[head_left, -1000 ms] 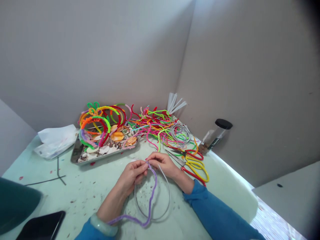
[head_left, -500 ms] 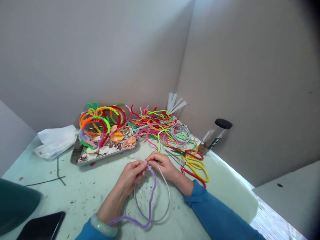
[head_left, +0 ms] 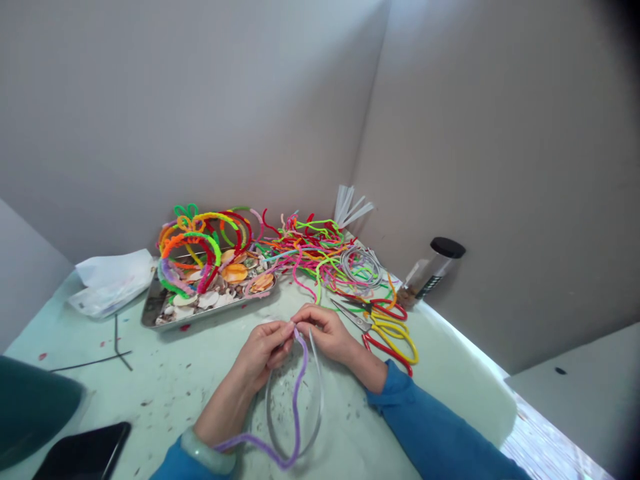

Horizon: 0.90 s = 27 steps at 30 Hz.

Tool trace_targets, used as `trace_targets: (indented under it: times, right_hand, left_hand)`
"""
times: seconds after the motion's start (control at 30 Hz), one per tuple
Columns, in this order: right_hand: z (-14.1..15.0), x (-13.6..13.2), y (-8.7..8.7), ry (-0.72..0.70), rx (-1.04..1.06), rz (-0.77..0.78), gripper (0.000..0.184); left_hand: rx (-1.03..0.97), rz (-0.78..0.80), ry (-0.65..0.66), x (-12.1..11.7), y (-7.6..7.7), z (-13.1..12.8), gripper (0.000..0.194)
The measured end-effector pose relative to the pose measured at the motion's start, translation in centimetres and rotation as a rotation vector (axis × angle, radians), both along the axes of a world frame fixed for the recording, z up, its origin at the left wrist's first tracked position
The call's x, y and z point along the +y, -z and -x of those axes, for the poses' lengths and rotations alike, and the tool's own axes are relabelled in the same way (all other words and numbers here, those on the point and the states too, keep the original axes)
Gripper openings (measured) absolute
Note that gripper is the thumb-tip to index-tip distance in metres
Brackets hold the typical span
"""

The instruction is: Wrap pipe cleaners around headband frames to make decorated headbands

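Note:
My left hand (head_left: 265, 350) and my right hand (head_left: 323, 331) meet above the table, thumbs and fingertips pinched together. Between them they grip one end of a purple pipe cleaner (head_left: 296, 407), whose long tail hangs down and curves left to my left wrist. A grey-white wire loop (head_left: 321, 407) hangs below the fingers, its upper part held in my hands. The exact spot where pipe cleaner and loop meet is largely hidden by the fingertips.
Behind my hands is a metal tray (head_left: 200, 322) of shells and bright pipe-cleaner hoops (head_left: 215, 250). Loose pipe cleaners (head_left: 310, 250), a wire coil (head_left: 361, 268), scissors (head_left: 390, 327) and a black-lidded jar (head_left: 433, 270) stand rightward. A phone (head_left: 83, 453) and plastic bag (head_left: 113, 283) lie left.
The wire loop has turned and looks narrower, its right side shifted left. The pipe cleaner's hanging part has swung slightly left and down. Both hands stay nearly in place.

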State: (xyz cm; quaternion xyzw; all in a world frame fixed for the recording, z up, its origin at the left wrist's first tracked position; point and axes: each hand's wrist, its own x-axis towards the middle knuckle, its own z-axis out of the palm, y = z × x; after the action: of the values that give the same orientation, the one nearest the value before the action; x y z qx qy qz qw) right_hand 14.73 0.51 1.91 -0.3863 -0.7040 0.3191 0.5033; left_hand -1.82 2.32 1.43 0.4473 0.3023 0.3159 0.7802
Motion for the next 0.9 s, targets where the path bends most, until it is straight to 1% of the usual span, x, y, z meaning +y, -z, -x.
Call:
trace_targets:
  times: [0.1, 0.2, 0.27, 0.4, 0.53, 0.6, 0.7, 0.8, 0.9]
  right_hand:
    - [0.08, 0.02, 0.02, 0.007, 0.005, -0.003, 0.012]
    - [0.23, -0.05, -0.05, 0.019, -0.024, -0.042, 0.012]
    - [0.34, -0.12, -0.07, 0.040, -0.065, -0.099, 0.012]
    - [0.44, -0.23, 0.19, 0.087, -0.192, -0.261, 0.016]
    - [0.33, -0.22, 0.58, 0.089, -0.300, -0.370, 0.019]
    - [0.28, -0.18, 0.66, 0.086, -0.295, -0.368, 0.019]
    - [0.20, -0.07, 0.61, 0.083, -0.239, -0.295, 0.018]
    - [0.04, 0.09, 0.52, 0.067, -0.191, -0.228, 0.016]
    - [-0.18, 0.26, 0.54, 0.071, -0.176, -0.192, 0.015]
  left_hand:
    - [0.006, 0.005, -0.002, 0.04, -0.09, -0.03, 0.034]
    - [0.004, 0.009, 0.009, 0.04, -0.20, -0.01, 0.034]
    - [-0.016, 0.016, 0.022, 0.02, -0.26, 0.00, 0.035]
    - [-0.033, 0.037, 0.028, 0.01, -0.17, -0.01, 0.035]
    - [-0.018, 0.032, 0.022, 0.04, 0.01, -0.05, 0.034]
    - [-0.014, 0.022, 0.024, 0.01, -0.02, -0.12, 0.035]
    - [0.034, -0.030, -0.020, -0.09, -0.22, -0.29, 0.035]
    - [0.111, -0.120, -0.057, -0.17, -0.41, -0.45, 0.034]
    - [0.214, -0.227, -0.089, -0.18, -0.43, -0.65, 0.034]
